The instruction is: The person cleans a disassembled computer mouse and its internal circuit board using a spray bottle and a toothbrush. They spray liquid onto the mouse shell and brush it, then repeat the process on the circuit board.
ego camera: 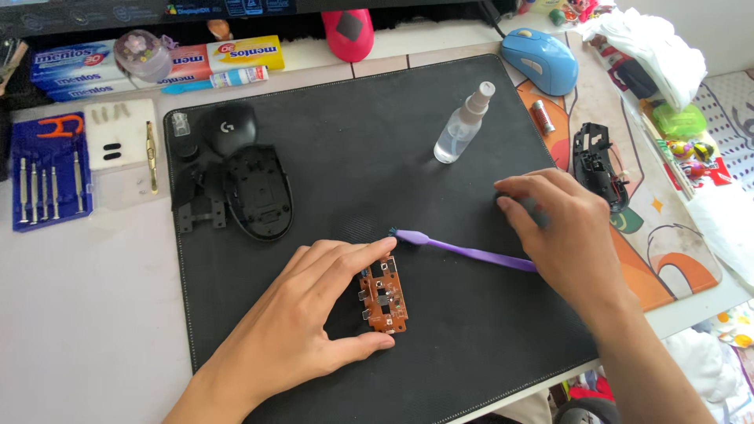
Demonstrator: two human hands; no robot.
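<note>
An orange circuit board point(384, 296) lies on the black mat point(353, 141). My left hand point(314, 306) pinches it between thumb and forefinger, holding it flat. My right hand point(561, 235) grips the end of a purple brush point(463, 250) whose small bristled tip points left, just above the board, and its fingers also rest on a small dark object on the mat. The brush tip sits close to my left forefinger without touching the board.
A clear spray bottle point(463, 126) stands on the mat. Black mouse shell parts point(255, 192) lie at its left. A screwdriver set point(51, 169), a blue mouse point(540, 59), another dismantled black mouse point(598, 163) and white cloth point(652, 43) surround the mat.
</note>
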